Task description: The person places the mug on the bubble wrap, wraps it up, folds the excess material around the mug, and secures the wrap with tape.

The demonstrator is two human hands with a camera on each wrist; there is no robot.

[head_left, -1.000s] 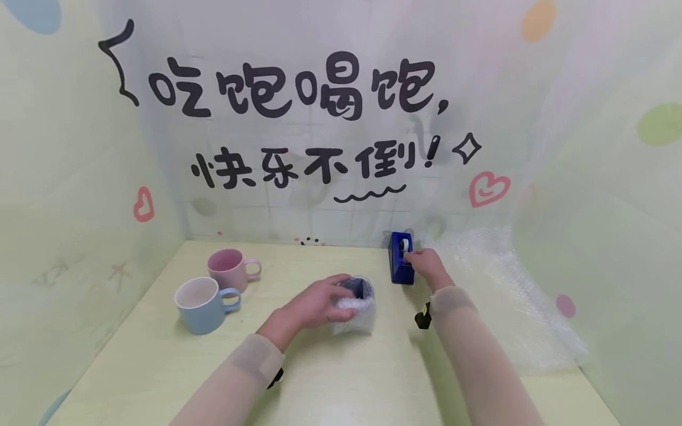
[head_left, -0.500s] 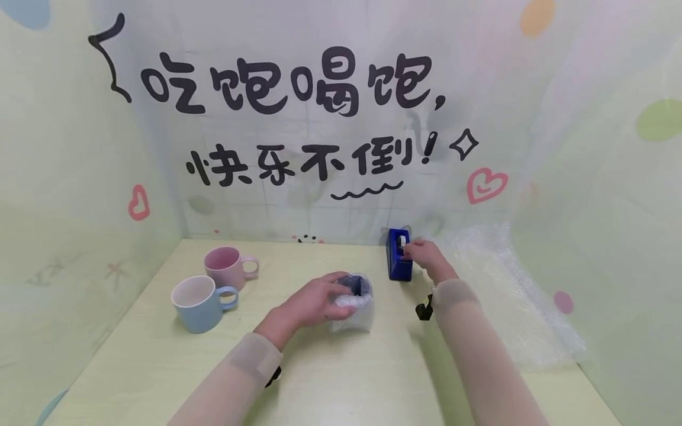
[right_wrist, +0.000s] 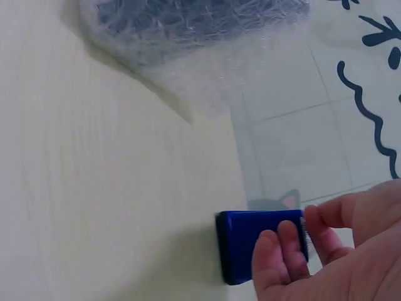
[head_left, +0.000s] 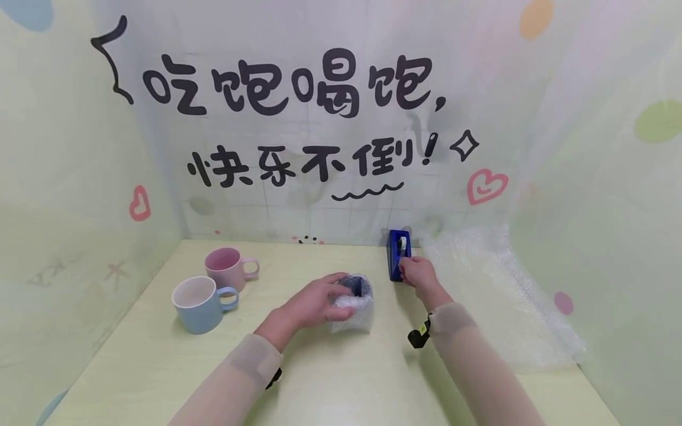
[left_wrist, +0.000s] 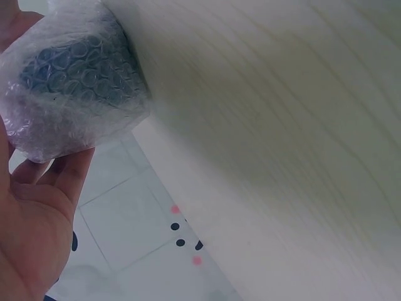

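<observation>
The bubble-wrapped bundle (head_left: 358, 318) stands upright on the worktop (head_left: 330, 378), front of centre of the back wall, with its open mouth facing up; dark blue material shows inside the mouth and through the bubbles. Its long axis cannot be determined. The left hand (head_left: 314, 303) grips the bundle from its left side: the thumb lies along the near side, the fingers arch over the left part of the rim. The left forearm enters from the lower left and angles inward toward the bundle. To the right of the bundle and farther back, near the wall, stands the blue tape dispenser (head_left: 395, 254). Its long axis runs from the wall toward the person; the narrow front end faces the person, and the white tape roll (head_left: 402, 242) sits near the rear. The right hand (head_left: 421, 275) is at the front part of the dispenser, thumb and fingers drawn together, pinching the tape strip (head_left: 402, 252) that leads from the roll. The right forearm enters from the lower right and slants inward. The bubble wrap sheet (head_left: 495, 302) lies right of the dispenser. On the left, the blue mug (head_left: 198, 309) stands in front of the pink mug (head_left: 225, 271), both handles pointing right.
</observation>
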